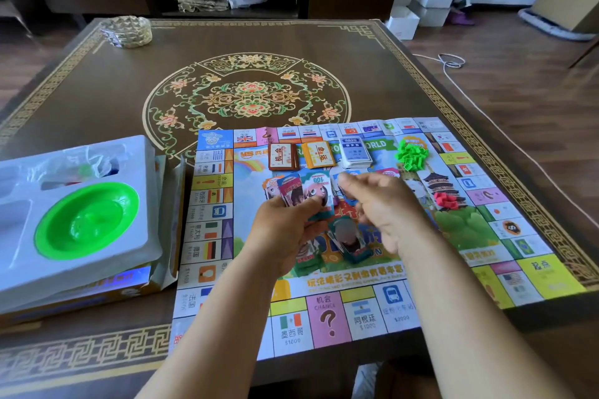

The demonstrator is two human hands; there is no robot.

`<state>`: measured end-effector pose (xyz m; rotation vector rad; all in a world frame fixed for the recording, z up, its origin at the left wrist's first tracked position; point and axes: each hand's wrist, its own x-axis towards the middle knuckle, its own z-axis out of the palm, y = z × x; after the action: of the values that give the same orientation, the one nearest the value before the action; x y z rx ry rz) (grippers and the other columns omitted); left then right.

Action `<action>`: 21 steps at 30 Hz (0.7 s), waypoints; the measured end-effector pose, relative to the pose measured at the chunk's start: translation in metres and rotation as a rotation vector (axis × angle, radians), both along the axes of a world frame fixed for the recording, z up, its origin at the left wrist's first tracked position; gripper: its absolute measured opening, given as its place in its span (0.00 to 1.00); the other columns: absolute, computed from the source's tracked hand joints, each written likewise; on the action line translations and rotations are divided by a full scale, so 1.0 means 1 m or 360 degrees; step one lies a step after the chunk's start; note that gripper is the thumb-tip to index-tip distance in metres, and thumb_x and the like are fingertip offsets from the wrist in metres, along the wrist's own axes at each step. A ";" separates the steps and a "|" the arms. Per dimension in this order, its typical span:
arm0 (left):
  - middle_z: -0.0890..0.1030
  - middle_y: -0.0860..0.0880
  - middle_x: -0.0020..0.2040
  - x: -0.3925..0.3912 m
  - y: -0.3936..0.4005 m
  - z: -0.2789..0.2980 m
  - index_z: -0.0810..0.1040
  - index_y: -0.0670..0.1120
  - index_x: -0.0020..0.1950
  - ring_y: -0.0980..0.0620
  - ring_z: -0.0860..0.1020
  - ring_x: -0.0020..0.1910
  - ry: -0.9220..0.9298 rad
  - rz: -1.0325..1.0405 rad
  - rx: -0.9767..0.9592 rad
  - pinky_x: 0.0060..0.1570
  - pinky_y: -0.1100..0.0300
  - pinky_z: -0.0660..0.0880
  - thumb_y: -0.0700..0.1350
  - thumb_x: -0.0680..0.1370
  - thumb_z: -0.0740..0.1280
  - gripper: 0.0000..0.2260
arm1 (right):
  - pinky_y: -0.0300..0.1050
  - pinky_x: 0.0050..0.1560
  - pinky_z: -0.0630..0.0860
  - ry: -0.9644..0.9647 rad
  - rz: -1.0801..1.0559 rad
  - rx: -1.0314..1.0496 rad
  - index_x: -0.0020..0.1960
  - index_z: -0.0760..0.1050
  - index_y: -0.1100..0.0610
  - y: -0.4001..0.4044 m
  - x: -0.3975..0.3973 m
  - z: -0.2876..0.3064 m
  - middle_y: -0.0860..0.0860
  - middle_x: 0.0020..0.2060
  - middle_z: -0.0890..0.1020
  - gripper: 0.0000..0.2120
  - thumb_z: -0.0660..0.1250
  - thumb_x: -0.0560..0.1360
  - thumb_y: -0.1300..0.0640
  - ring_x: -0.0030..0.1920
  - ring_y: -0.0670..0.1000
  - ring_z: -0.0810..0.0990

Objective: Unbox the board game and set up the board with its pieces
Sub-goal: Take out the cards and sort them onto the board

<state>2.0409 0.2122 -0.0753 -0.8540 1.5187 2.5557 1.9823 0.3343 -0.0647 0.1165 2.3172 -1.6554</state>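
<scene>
Fanned play-money notes (306, 191) are gripped in the left hand (285, 233) over the board game mat (324, 311); the right hand (385, 204), at three o'clock, is loosely curled, its hold unclear. Card decks (319, 155) are stacked at twelve o'clock.

Game board (327, 314): unfolded flat on table's near right. On it: brown card deck (283, 156), orange deck (319, 155), blue deck (356, 152), green houses heap (411, 156), red pieces (446, 200), fanned paper money (304, 191), possibly standee pawns (351, 244). Box tray (77, 220) left, holding green bowl (87, 220).
</scene>
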 end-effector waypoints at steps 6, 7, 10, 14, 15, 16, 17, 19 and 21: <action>0.84 0.44 0.39 0.003 0.002 -0.003 0.80 0.40 0.44 0.51 0.83 0.37 -0.0004 -0.0077 -0.0054 0.33 0.63 0.80 0.37 0.75 0.68 0.01 | 0.45 0.42 0.73 -0.0164 -0.0054 -0.0296 0.38 0.78 0.55 -0.006 0.024 -0.013 0.53 0.37 0.83 0.06 0.72 0.72 0.56 0.39 0.52 0.79; 0.84 0.45 0.39 0.004 0.001 -0.004 0.80 0.40 0.45 0.51 0.83 0.36 -0.0009 -0.0084 -0.0045 0.33 0.63 0.80 0.37 0.76 0.68 0.02 | 0.46 0.40 0.74 -0.0171 -0.0075 -0.0287 0.38 0.78 0.54 -0.007 0.024 -0.014 0.53 0.36 0.82 0.06 0.72 0.72 0.57 0.37 0.51 0.78; 0.84 0.44 0.40 0.005 -0.003 -0.004 0.79 0.40 0.47 0.50 0.83 0.36 -0.0055 -0.0075 -0.0046 0.31 0.62 0.79 0.39 0.76 0.68 0.03 | 0.41 0.32 0.74 -0.0157 -0.0116 -0.0253 0.37 0.76 0.53 -0.006 0.023 -0.012 0.49 0.32 0.80 0.07 0.71 0.73 0.57 0.30 0.47 0.74; 0.82 0.42 0.40 0.004 -0.004 -0.004 0.79 0.39 0.48 0.49 0.81 0.33 -0.0116 -0.0052 -0.0146 0.28 0.63 0.78 0.39 0.75 0.69 0.04 | 0.40 0.33 0.74 -0.0114 -0.0109 -0.0209 0.37 0.77 0.52 -0.008 0.024 -0.011 0.48 0.32 0.79 0.07 0.72 0.72 0.56 0.31 0.46 0.75; 0.82 0.42 0.39 0.004 -0.004 -0.004 0.78 0.39 0.48 0.50 0.81 0.31 -0.0117 -0.0046 -0.0166 0.28 0.63 0.78 0.39 0.75 0.70 0.05 | 0.40 0.32 0.74 -0.0112 -0.0109 -0.0210 0.37 0.77 0.52 -0.008 0.024 -0.011 0.48 0.32 0.79 0.07 0.72 0.72 0.56 0.31 0.46 0.75; 0.82 0.42 0.39 0.004 -0.005 -0.004 0.78 0.39 0.48 0.50 0.80 0.31 -0.0113 -0.0044 -0.0180 0.29 0.63 0.79 0.39 0.75 0.70 0.05 | 0.40 0.31 0.74 -0.0111 -0.0109 -0.0210 0.37 0.77 0.52 -0.009 0.025 -0.010 0.48 0.32 0.80 0.07 0.72 0.72 0.56 0.31 0.46 0.75; 0.82 0.42 0.39 0.004 -0.004 -0.004 0.79 0.39 0.47 0.50 0.80 0.31 -0.0100 -0.0053 -0.0186 0.30 0.62 0.79 0.39 0.75 0.70 0.05 | 0.40 0.30 0.73 -0.0106 -0.0113 -0.0211 0.37 0.77 0.52 -0.009 0.024 -0.010 0.48 0.33 0.80 0.07 0.72 0.72 0.56 0.31 0.46 0.75; 0.83 0.42 0.40 0.004 -0.004 -0.004 0.79 0.40 0.46 0.49 0.80 0.34 -0.0070 -0.0066 -0.0177 0.34 0.61 0.79 0.40 0.74 0.70 0.03 | 0.41 0.30 0.73 -0.0099 -0.0122 -0.0207 0.37 0.77 0.52 -0.007 0.024 -0.008 0.49 0.34 0.81 0.07 0.72 0.72 0.56 0.31 0.48 0.76; 0.82 0.44 0.38 0.005 -0.004 -0.004 0.79 0.41 0.44 0.50 0.80 0.33 -0.0049 -0.0058 -0.0170 0.34 0.62 0.79 0.40 0.74 0.70 0.03 | 0.39 0.27 0.73 -0.0098 -0.0140 -0.0204 0.38 0.77 0.52 -0.003 0.023 -0.006 0.50 0.36 0.81 0.06 0.72 0.72 0.56 0.29 0.48 0.75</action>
<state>2.0461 0.2086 -0.0793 -0.8640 1.6588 2.4436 2.0054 0.3315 -0.0703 0.2418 2.1831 -1.8114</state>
